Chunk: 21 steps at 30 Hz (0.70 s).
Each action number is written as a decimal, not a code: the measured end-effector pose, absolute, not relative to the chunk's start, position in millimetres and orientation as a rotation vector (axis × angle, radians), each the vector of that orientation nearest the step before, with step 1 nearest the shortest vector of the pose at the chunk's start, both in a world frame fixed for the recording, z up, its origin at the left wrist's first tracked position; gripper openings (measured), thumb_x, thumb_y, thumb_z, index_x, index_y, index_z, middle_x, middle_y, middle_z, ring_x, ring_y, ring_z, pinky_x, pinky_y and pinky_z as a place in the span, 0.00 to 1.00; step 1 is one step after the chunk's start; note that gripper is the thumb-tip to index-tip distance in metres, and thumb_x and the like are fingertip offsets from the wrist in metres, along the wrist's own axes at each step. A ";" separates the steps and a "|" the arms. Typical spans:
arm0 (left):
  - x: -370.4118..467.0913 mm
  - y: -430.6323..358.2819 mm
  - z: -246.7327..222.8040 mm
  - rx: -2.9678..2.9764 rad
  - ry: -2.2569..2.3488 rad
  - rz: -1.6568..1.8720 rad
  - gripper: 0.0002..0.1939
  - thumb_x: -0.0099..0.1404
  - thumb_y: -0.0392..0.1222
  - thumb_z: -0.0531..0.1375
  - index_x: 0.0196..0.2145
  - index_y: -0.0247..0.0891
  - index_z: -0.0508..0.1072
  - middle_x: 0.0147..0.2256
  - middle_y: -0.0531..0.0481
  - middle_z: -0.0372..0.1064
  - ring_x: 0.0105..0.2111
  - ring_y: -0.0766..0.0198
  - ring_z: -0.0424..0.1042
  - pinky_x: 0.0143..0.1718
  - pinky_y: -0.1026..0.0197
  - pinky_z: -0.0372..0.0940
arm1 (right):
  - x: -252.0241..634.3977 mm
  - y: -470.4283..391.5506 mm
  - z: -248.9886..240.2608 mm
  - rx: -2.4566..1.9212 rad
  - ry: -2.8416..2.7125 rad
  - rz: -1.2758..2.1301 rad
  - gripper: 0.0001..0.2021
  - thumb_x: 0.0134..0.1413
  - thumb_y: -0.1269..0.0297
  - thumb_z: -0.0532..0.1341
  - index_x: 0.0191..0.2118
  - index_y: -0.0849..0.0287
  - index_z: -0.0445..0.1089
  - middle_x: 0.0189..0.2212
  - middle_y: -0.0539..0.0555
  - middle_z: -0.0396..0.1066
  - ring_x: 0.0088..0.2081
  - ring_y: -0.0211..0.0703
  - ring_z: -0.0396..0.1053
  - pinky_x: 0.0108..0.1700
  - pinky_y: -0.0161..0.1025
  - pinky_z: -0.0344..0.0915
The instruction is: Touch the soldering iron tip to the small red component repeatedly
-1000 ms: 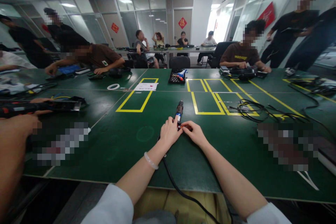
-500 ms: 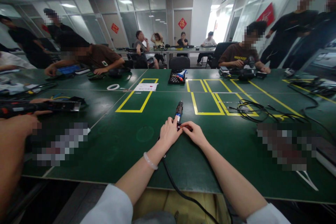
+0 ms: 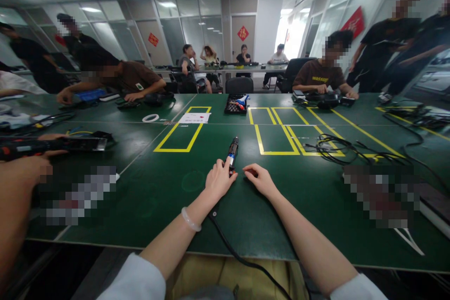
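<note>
A slim, corded power tool [image 3: 232,153] lies on the green table, its dark tip pointing away from me. It is black with a shiny blue band, and a bit of orange shows near my fingers. My left hand [image 3: 220,179] is wrapped over its rear part, with the index finger along the body. A black cord [image 3: 228,243] runs from under that hand over the table's front edge. Just right of the tool, apart from it, my right hand [image 3: 259,180] rests with fingers curled and thumb close to them. Whether something small is between those fingertips is hidden.
A black tray [image 3: 235,104] with small parts and a blue-handled tool stands ahead. Yellow tape outlines [image 3: 279,153] mark the table. Coiled black cables [image 3: 330,145] lie to the right. At left, another person's hand [image 3: 26,168] is beside a long dark tool [image 3: 52,146].
My left hand and the power tool have shifted a little left. The right fingers, earlier at the tool's rear by the orange part, are now apart from it.
</note>
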<state>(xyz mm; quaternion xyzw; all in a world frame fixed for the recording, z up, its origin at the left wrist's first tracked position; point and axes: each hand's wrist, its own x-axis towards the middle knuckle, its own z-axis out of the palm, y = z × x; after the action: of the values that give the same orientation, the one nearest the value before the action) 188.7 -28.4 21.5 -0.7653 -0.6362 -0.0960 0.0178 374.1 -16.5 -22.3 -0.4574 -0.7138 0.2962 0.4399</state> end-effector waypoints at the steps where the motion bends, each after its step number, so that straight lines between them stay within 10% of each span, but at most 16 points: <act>1: 184.0 -29.2 22.2 -2.370 -1.988 -0.292 0.32 0.64 0.57 0.51 0.62 0.46 0.50 0.45 0.43 0.59 0.40 0.56 0.67 0.37 0.59 0.62 | 374.5 -17.0 -21.8 -1.137 -1.773 0.738 0.10 0.55 0.63 0.57 0.39 0.59 0.72 0.33 0.53 0.72 0.32 0.40 0.68 0.37 0.38 0.64; 21: -6.3 -46.7 35.3 -1.995 -2.524 -0.055 0.37 0.63 0.60 0.41 0.65 0.39 0.48 0.56 0.32 0.53 0.50 0.41 0.63 0.42 0.46 0.63 | 381.5 -21.0 -14.6 -1.156 -1.783 0.763 0.09 0.55 0.64 0.56 0.38 0.58 0.72 0.32 0.52 0.71 0.32 0.40 0.67 0.37 0.37 0.63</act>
<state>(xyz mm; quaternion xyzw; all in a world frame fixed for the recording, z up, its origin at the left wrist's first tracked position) -6.3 -46.7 35.3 -0.6196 -0.7838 -0.0171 -0.0378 381.5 -21.0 -14.6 -0.4627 -0.7140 0.3054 0.4276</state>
